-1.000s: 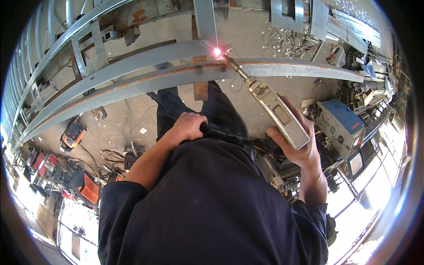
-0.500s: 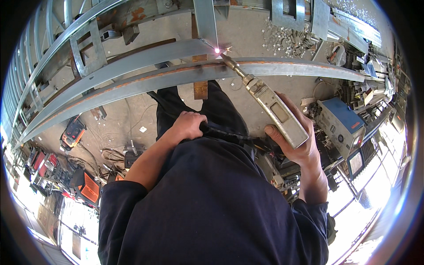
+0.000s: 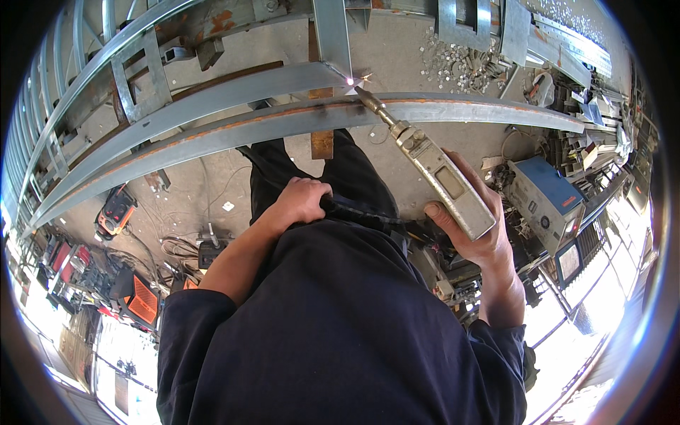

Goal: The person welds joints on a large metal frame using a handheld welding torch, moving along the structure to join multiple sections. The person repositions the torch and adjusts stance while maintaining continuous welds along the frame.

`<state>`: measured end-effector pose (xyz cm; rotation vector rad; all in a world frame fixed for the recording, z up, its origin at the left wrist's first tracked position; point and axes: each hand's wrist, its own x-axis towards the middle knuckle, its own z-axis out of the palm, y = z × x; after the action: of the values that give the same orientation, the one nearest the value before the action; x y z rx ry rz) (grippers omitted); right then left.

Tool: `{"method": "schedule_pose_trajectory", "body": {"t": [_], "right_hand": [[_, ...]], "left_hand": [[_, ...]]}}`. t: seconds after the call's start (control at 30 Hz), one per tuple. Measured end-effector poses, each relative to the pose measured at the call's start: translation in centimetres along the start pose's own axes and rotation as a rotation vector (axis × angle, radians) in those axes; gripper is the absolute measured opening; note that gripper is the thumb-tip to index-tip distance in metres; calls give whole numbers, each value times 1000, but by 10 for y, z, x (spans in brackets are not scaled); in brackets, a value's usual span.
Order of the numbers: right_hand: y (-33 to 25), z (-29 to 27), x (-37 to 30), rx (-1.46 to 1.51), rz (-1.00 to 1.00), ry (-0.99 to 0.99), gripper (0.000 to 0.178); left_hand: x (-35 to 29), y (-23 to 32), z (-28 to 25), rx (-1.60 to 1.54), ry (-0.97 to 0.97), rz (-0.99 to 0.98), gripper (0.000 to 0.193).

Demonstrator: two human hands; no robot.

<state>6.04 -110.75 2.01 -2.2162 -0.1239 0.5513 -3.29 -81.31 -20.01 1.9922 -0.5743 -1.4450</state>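
My right hand is wrapped round a boxy, metal-bodied handheld welding torch. Its slim nozzle points up and left at a small bright weld spot. That glow sits where an upright steel profile meets the end of a long grey steel bar. The nozzle crosses above a second curved steel bar with a rusty orange edge. In my lap, my left hand is closed round a black, cable-like length; its far run is lost against my dark trousers.
Metal offcuts lie scattered on the floor at upper right. A blue-topped machine stands at right, and an orange-and-black machine at lower left. A rusty flat bar passes under the steel bars. Coiled cables lie at left.
The weld glow looks a little smaller and has shifted very slightly right along the joint. The torch has barely moved, and both hands keep their holds.
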Motion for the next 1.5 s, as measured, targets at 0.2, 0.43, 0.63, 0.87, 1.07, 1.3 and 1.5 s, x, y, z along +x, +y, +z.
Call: {"method": "schedule_pose_trajectory", "body": {"t": [0.2,0.43,0.63,0.87,1.07,1.3,1.5], "right_hand": [[-4,-2,1,32,71,-13,70],[-3,-2,2,28,57,-9,70],[-3,-2,3,29,42,-1,69],[-4,-7,-3,30,44,10,67],[-5,-38,-14,73,133,33,70],[-4,-51,-12,302,32,214,72],[-16,-64,15,472,-139,229,51]], "left_hand": [[1,0,-1,-23,-19,-22,45],[0,3,-4,-20,-21,-33,46],[0,5,-8,-8,-39,-34,46],[2,0,-1,-13,-17,-18,44],[-2,-7,2,16,105,33,43],[-17,-28,9,69,395,-56,39],[-43,-26,20,78,613,-255,36]]}}
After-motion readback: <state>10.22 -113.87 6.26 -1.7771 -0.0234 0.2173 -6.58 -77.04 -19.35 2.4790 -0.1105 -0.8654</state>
